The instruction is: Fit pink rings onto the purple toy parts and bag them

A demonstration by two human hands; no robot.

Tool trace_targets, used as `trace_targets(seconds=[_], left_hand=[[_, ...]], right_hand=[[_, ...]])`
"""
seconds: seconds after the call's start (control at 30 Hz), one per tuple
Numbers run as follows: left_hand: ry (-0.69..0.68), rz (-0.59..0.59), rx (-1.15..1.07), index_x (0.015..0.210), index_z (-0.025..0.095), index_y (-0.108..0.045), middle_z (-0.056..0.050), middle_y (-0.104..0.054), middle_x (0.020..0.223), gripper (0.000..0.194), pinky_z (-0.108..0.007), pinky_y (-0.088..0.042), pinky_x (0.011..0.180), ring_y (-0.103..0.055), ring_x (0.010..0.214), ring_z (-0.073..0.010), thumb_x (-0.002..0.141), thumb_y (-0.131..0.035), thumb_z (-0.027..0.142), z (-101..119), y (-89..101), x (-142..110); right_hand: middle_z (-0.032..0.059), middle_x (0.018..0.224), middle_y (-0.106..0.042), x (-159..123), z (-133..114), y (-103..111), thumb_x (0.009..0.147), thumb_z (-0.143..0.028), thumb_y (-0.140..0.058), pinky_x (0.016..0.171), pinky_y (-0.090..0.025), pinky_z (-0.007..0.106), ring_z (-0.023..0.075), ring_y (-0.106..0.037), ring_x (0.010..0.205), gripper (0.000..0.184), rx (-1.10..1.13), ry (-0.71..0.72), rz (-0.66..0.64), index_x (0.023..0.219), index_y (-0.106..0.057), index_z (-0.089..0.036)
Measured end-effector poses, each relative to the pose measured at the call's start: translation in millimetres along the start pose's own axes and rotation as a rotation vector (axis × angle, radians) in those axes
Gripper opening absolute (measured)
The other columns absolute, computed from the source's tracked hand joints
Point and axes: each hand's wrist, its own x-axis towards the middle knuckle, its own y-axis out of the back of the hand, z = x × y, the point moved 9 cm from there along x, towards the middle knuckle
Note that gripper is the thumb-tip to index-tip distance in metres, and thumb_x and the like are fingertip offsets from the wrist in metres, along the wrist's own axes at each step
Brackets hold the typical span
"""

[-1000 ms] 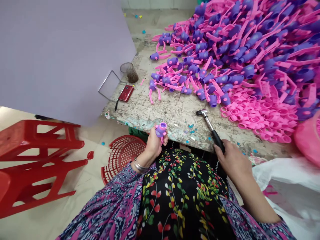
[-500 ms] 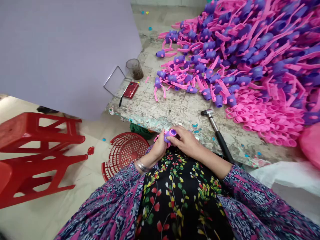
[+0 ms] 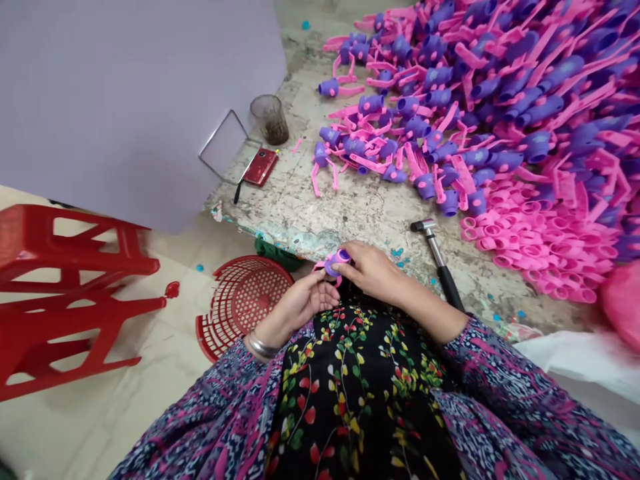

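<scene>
In front of my lap, at the table's edge, is a small purple plastic tube with pink arms and a pink ring at its upper end. My right hand grips its tube between thumb and fingers. My left hand is turned palm up, its fingertips pinching a pink arm on the near left side while the other fingers curl loosely below. Part of the piece is hidden by my fingers. Right of my hands, a hammer with a black handle lies on the worn table.
A big heap of similar purple-and-pink pieces covers the back right, with a pile of pink rings before it. A tumbler and red phone sit at left. Below are a red basket and red stools.
My left hand has loosened from around the piece and shifted down-left, its palm now showing. My right hand keeps hold of the tube. The view has shifted slightly.
</scene>
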Motion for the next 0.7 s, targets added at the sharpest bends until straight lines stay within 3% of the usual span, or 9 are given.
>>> trace_targets(seconds=[0.13, 0.37, 0.5, 0.7], left_hand=[[0.031, -0.048, -0.233, 0.091, 0.009, -0.066, -0.017, -0.074, 0.08, 0.044, -0.032, -0.059, 0.073, -0.074, 0.075, -0.0223, 0.102, -0.034, 0.036, 2, -11.8, 0], [-0.068, 0.096, -0.346, 0.093, 0.01, -0.064, -0.009, -0.073, 0.077, 0.022, -0.03, -0.061, 0.071, -0.072, 0.067, -0.0158, 0.1, -0.046, 0.02, 0, -9.0, 16], [-0.146, 0.098, -0.358, 0.09, 0.011, -0.064, -0.008, -0.073, 0.073, 0.021, -0.029, -0.062, 0.068, -0.071, 0.064, -0.0152, 0.099, -0.049, 0.022, 3, -9.7, 17], [-0.197, 0.123, -0.351, 0.094, 0.011, -0.065, -0.009, -0.074, 0.078, 0.013, -0.028, -0.062, 0.072, -0.073, 0.072, -0.0163, 0.095, -0.052, 0.012, 4, -6.2, 14]], right_hand=[[0.008, 0.094, -0.065, 0, -2, -5, 0.096, -0.034, -0.053, 0.073, -0.04, 0.03, 0.0194, -0.057, 0.084, 0.019, -0.054, -0.002, -0.048, 0.099, -0.06, -0.016], [0.0079, 0.092, -0.064, 4, -6, -8, 0.096, -0.029, -0.054, 0.073, -0.04, 0.029, 0.0189, -0.057, 0.084, 0.015, -0.103, 0.019, -0.061, 0.096, -0.06, -0.015], [0.008, 0.094, -0.064, 7, -6, -6, 0.095, -0.029, -0.055, 0.072, -0.04, 0.028, 0.0188, -0.058, 0.083, 0.015, -0.085, -0.013, -0.09, 0.097, -0.06, -0.015], [0.008, 0.093, -0.065, 11, -6, -5, 0.095, -0.03, -0.055, 0.073, -0.04, 0.028, 0.0189, -0.058, 0.084, 0.016, -0.052, -0.062, -0.091, 0.096, -0.061, -0.015]])
